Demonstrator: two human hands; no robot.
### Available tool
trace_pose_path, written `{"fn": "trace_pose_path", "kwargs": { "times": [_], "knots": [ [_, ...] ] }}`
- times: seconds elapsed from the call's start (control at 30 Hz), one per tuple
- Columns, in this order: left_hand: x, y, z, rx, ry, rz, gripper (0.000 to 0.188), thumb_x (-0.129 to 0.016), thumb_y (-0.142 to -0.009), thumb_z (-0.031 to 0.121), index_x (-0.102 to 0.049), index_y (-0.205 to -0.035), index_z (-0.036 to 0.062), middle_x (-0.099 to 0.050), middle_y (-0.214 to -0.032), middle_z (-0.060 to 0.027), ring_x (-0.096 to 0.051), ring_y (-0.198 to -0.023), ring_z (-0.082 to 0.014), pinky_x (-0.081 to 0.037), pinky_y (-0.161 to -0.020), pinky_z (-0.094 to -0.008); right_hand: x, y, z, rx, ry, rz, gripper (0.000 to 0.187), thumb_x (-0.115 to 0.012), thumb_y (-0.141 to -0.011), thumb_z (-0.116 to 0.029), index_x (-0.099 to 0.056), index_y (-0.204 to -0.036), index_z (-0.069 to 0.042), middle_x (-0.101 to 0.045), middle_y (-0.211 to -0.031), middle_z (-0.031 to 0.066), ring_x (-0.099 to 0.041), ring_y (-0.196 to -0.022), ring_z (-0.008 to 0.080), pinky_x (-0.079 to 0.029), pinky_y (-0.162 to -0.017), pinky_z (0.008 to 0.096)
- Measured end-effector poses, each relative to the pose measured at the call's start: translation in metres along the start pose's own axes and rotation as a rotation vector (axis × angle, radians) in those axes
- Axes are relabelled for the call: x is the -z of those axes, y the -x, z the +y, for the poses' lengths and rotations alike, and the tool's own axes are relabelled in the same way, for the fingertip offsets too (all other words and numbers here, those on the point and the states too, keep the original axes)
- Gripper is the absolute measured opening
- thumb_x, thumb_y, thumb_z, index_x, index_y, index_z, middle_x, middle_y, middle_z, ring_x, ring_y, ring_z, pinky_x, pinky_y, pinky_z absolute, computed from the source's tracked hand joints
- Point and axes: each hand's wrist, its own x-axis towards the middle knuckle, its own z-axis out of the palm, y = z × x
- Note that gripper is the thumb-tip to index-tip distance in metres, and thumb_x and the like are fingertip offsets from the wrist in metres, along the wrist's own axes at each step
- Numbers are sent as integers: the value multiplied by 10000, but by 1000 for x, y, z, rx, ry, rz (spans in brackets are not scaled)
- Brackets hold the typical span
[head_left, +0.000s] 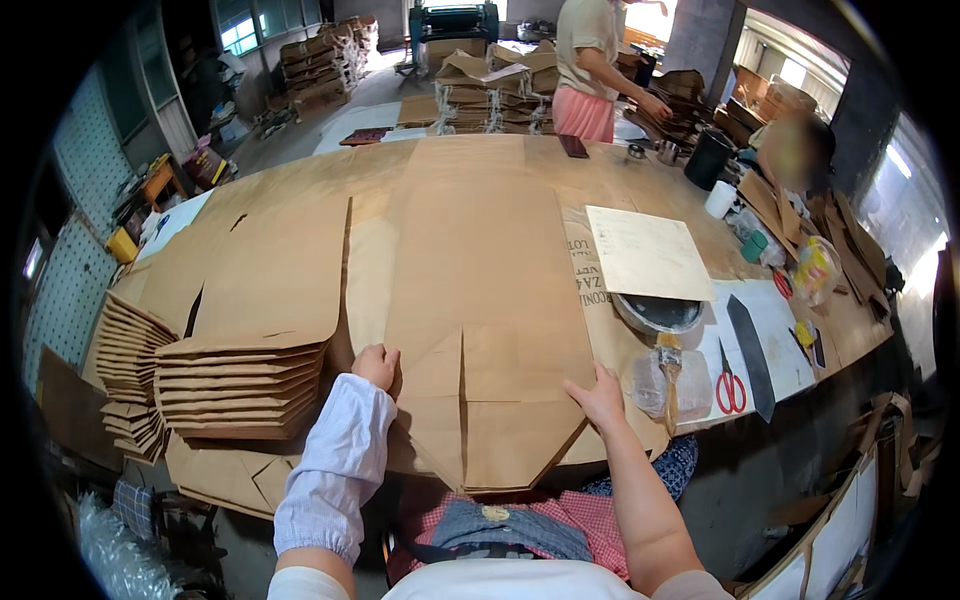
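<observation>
A large brown paper bag (pixel 490 270) lies flat before me, its near end folded into slanted corners with a slit up the middle. My left hand (pixel 376 367), below a white sleeve cover, is closed at the bag's left edge, fingers curled and partly hidden. On the right edge rests my right hand (pixel 600 396), its thumb stretched over the paper and apart from the forefinger; the other fingers are partly hidden. Left of the bag stands a stack of folded paper bags (pixel 240 385), with a further fanned stack (pixel 135 370) beside it.
To the right, a pale board (pixel 648 252) covers part of a dark bowl (pixel 660 314). A brush (pixel 669 375), red-handled scissors (pixel 730 390) and a dark flat strip (pixel 750 355) lie near the front edge. One person (pixel 590 70) stands beyond the table; another (pixel 795 150) is at the far right.
</observation>
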Motion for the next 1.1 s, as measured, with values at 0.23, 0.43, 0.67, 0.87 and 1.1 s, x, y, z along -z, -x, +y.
{"fn": "trace_pose_path", "kwargs": {
  "times": [0.23, 0.43, 0.67, 0.87, 1.1],
  "knots": [
    [-13, 1, -30, 17, 511, -153, 285, -543, -906, 232, -611, -1000, -29, -638, -765, -124, -602, -745, -257, -478, -666, -374, 4, 10, -6, 40, 63, 69, 669, -725, -712, -433, -572, -1212, -14, -552, -1160, 248, -529, -1109, 367, -435, -953, 405],
    [-49, -3, -69, -33, 272, 173, 185, -546, -912, 179, -622, -932, 11, -598, -728, -15, -559, -638, -120, -437, -561, -262, -8, -9, 8, 58, -205, -80, 522, -684, -766, -269, -571, -1195, 6, -607, -1100, 243, -597, -1030, 339, -472, -887, 379],
    [-4, 69, 16, 40, -64, 142, 403, -655, -846, 237, -527, -1137, -9, -601, -901, -187, -587, -810, -361, -480, -721, -448, -3, 9, -8, 201, -161, 152, 415, -663, -796, -158, -568, -1156, 24, -604, -1099, 178, -568, -1071, 311, -454, -903, 368],
    [41, 66, 60, -248, -256, -103, 463, -759, -720, 187, -576, -1111, 18, -590, -961, -165, -571, -952, -329, -461, -809, -399, 25, -6, -32, 440, 223, -129, 460, -736, -747, -247, -570, -1100, -2, -565, -1112, 162, -499, -1116, 337, -432, -916, 412],
    [16, 0, 67, -125, -95, -526, 328, -787, -649, 156, -636, -880, -20, -651, -790, -187, -639, -751, -317, -498, -659, -374, 13, -58, -85, 350, 122, -545, 246, -706, -725, -123, -568, -896, -13, -593, -864, 128, -575, -856, 316, -482, -732, 378]
  ]
}}
